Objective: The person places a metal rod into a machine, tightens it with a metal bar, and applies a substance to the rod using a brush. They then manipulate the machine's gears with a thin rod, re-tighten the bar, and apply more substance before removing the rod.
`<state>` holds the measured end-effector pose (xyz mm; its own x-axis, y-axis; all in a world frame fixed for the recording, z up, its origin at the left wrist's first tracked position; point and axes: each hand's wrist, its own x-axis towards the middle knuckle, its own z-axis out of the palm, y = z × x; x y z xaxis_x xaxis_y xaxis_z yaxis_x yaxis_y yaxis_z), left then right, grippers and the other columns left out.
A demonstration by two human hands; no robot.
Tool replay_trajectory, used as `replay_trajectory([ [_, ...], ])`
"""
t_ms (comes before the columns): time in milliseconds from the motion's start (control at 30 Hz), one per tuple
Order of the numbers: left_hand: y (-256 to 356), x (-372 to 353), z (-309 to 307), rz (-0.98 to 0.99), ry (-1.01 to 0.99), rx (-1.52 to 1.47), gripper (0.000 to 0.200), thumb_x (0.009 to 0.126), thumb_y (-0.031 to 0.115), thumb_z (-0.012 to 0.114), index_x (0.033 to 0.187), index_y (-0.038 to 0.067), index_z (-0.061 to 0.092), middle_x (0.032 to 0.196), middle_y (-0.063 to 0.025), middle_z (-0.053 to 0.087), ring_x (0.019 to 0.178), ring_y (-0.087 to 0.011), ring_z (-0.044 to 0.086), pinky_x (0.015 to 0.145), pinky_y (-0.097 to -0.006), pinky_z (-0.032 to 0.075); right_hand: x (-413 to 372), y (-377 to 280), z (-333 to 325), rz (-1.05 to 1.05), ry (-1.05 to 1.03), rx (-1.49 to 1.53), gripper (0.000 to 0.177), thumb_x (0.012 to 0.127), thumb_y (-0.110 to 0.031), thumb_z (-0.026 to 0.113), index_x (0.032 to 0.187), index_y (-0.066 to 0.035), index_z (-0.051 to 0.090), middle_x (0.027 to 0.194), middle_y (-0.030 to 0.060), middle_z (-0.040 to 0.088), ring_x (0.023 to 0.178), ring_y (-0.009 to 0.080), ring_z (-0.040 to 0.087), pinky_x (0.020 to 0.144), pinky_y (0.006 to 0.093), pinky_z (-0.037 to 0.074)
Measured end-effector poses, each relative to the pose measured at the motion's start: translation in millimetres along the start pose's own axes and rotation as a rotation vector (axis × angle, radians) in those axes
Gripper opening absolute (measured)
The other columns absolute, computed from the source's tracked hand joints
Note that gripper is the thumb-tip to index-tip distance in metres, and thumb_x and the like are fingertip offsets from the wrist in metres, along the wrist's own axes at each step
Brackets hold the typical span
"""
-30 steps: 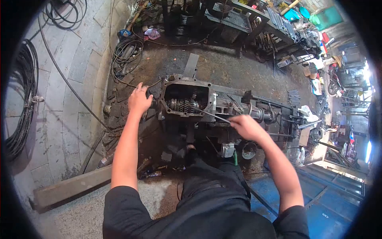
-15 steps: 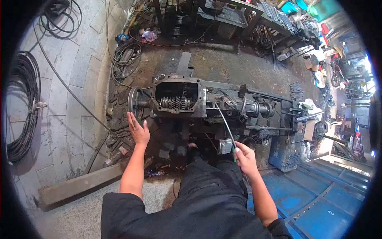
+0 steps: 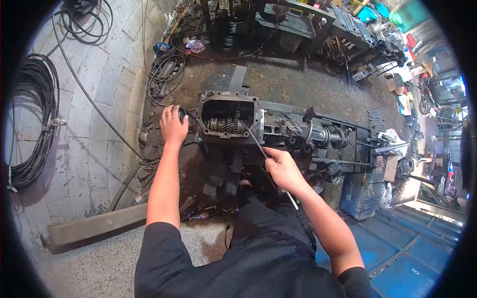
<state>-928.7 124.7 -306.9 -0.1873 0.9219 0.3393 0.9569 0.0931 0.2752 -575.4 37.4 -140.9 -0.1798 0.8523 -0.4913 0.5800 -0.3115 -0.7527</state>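
Note:
An open, greasy gearbox [image 3: 263,126] lies on the dirty floor in front of me, its gears [image 3: 224,125] showing through the top opening. My left hand [image 3: 174,125] grips the round pulley wheel at the gearbox's left end. My right hand [image 3: 281,168] holds a thin metal rod [image 3: 253,140] whose far tip reaches into the opening by the gears; its near end sticks out below my fist.
Coiled black cables [image 3: 30,119] lie on the paved floor at left. A steel beam [image 3: 94,226] lies at lower left. A cluttered workbench [image 3: 298,25] stands at the back, blue metal panels [image 3: 397,248] at lower right, scrap parts [image 3: 382,144] at right.
My left hand rose from the floor beside the gearbox onto the pulley wheel. My right hand moved up and left with the rod, bringing its tip into the gear opening.

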Motion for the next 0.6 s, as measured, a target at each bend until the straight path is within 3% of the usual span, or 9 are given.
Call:
replay_trajectory([
  [100, 3.5, 0.4, 2.3, -0.068, -0.084, 0.015, 0.045, 0.086, 0.033, 0.063, 0.124, 0.01, 0.06, 0.138, -0.0088, 0.05, 0.131, -0.0298, 0.043, 0.108, -0.0457, 0.035, 15.8, 4.0, 7.8, 0.036, -0.048, 0.084, 0.043, 0.086, -0.012, 0.048, 0.126, 0.001, 0.059, 0.102, 0.0313, 0.065, 0.104, 0.0424, 0.064, 0.09, 0.0445, 0.048],
  [167, 4.1, -1.9, 2.2, -0.074, -0.092, 0.039, 0.045, 0.085, 0.033, 0.063, 0.124, 0.009, 0.06, 0.138, -0.008, 0.05, 0.131, -0.0297, 0.043, 0.108, -0.0455, 0.035, 18.5, 4.3, 13.7, -0.029, 0.029, -0.025, 0.046, 0.086, -0.009, 0.048, 0.129, 0.005, 0.056, 0.075, 0.0153, 0.066, 0.066, 0.0136, 0.061, 0.065, 0.033, 0.049],
  [367, 8.1, -3.6, -0.4, -0.083, -0.085, 0.067, 0.044, 0.082, 0.034, 0.064, 0.118, 0.009, 0.065, 0.138, -0.006, 0.05, 0.129, -0.0296, 0.045, 0.106, -0.0442, 0.039, 35.6, 5.4, 30.7, -0.067, 0.206, -0.069, 0.046, 0.088, -0.01, 0.048, 0.131, 0.004, 0.055, 0.082, 0.0232, 0.068, 0.074, 0.0204, 0.068, 0.071, 0.0359, 0.051],
  [467, 10.5, -2.3, -2.0, -0.091, -0.081, 0.064, 0.042, 0.081, 0.034, 0.065, 0.114, 0.009, 0.067, 0.139, -0.0057, 0.05, 0.128, -0.0295, 0.046, 0.105, -0.0436, 0.04, 33.3, -8.2, 36.2, -0.074, 0.138, -0.1, 0.046, 0.089, -0.011, 0.048, 0.132, 0.004, 0.054, 0.086, 0.0256, 0.068, 0.078, 0.0242, 0.07, 0.073, 0.0367, 0.051],
  [533, 10.8, -2.4, -4.6, -0.09, -0.078, 0.062, 0.042, 0.08, 0.035, 0.065, 0.113, 0.009, 0.068, 0.139, -0.0056, 0.05, 0.128, -0.0295, 0.046, 0.104, -0.0434, 0.041, 36.0, 2.7, 43.4, -0.069, 0.141, -0.137, 0.044, 0.091, -0.011, 0.048, 0.132, 0.005, 0.054, 0.091, 0.0272, 0.068, 0.078, 0.0218, 0.069, 0.073, 0.0354, 0.051],
  [600, 12.1, -1.1, -5.6, -0.104, -0.102, 0.051, 0.042, 0.079, 0.035, 0.065, 0.113, 0.01, 0.068, 0.138, -0.0056, 0.05, 0.128, -0.0293, 0.046, 0.104, -0.0436, 0.042, 36.8, 10.7, 47.4, -0.011, 0.275, 0.013, 0.043, 0.093, -0.011, 0.048, 0.133, 0.004, 0.053, 0.087, 0.0241, 0.068, 0.071, 0.0152, 0.063, 0.069, 0.0319, 0.049],
])
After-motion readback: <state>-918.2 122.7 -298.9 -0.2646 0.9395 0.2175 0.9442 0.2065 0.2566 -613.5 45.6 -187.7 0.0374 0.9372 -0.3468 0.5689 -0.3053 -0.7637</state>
